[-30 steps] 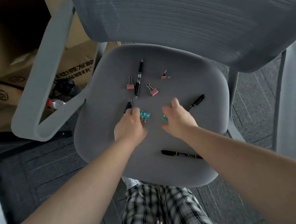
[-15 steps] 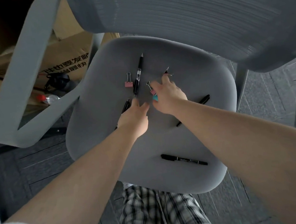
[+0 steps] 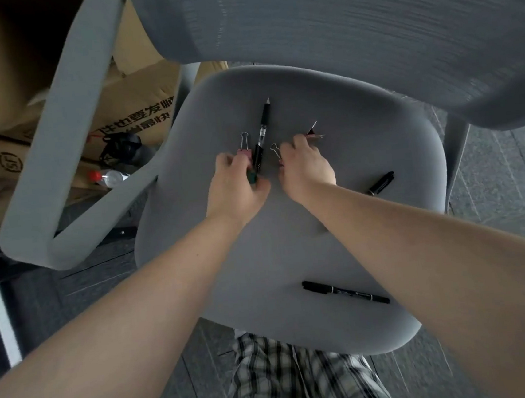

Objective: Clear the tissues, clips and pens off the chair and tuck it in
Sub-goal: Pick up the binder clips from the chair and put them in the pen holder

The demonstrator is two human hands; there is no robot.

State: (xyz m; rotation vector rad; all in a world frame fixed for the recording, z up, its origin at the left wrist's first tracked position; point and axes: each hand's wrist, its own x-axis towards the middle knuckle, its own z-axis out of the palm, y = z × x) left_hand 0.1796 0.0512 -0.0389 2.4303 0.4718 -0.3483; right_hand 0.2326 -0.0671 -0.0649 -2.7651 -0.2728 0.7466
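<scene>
Head view: your left hand (image 3: 237,185) is curled closed around a teal clip (image 3: 253,176), fingertips on the pink clip (image 3: 245,151) at its 12 o'clock. Your right hand (image 3: 306,169) pinches a wire-handled clip (image 3: 277,152) at 11 o'clock. Both work mid-seat on the grey chair (image 3: 377,142).

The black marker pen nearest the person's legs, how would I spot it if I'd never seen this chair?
Find the grey cushioned chair seat and go to its front edge, by the checked trousers. The slim black marker pen lies flat there, alone, under the right forearm. Both hands work further back among the clips, and the other pens lie further back too.
</scene>
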